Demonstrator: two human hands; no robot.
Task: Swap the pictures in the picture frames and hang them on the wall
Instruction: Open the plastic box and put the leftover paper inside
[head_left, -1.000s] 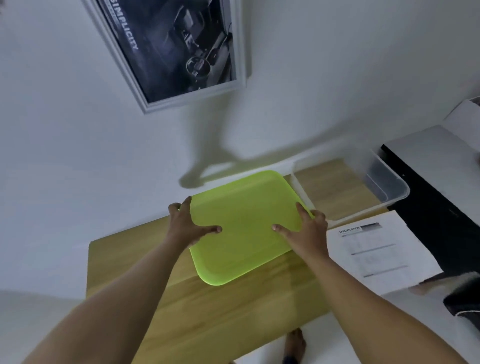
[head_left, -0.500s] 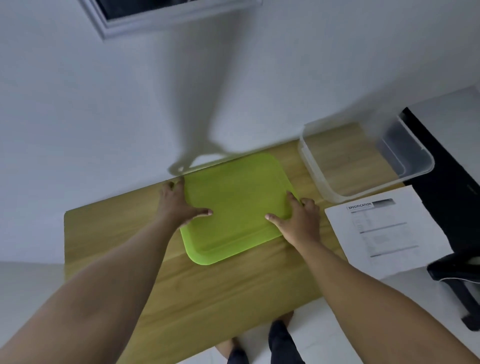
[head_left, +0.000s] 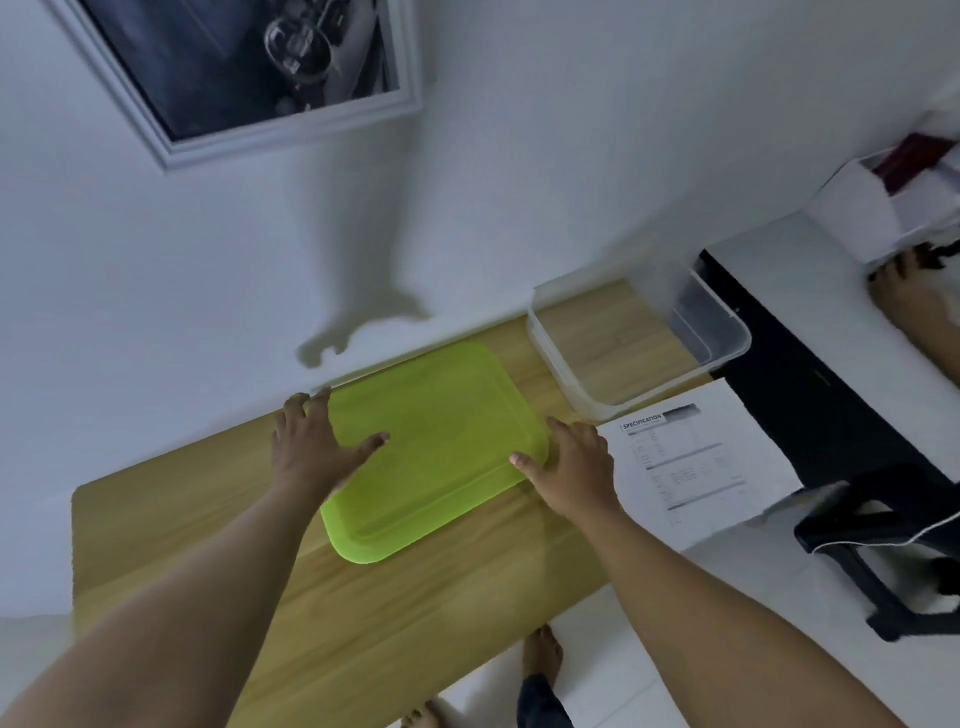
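Overhead, the picture frame (head_left: 291, 127) hung on the wall (head_left: 571, 156), above and to the left of both hands and beyond the far edge of the table (head_left: 182, 519). We noted that only its lower right portion was in view, so its long axis could not be settled. The lower rail ran slantwise across the view, which we judged an effect of the tilted camera. Its moulding was white and stepped, and it held a dark print (head_left: 234, 52) of glossy metallic shapes. We judged the left hand (head_left: 311, 447) the nearer to it, and that any reach would have to go upward and leftward.

Neither hand was on the frame. The left hand lay with fingers spread along the left side of a green tray (head_left: 436, 457), thumb on its upper face. The right hand (head_left: 571, 467) lay likewise at the tray's right side. Both were flat, fingers apart, and clamped on nothing that we could see; whether any fingertip hooked under the rim was hidden. The tray sat close against the far edge of the table, a little right of its middle. A clear bin (head_left: 722, 332) occupied the far right corner, just beside the tray. A printed sheet (head_left: 691, 467) headed SPECIFICATION lay at the right edge, reaching past it. We judged the swap not yet begun.
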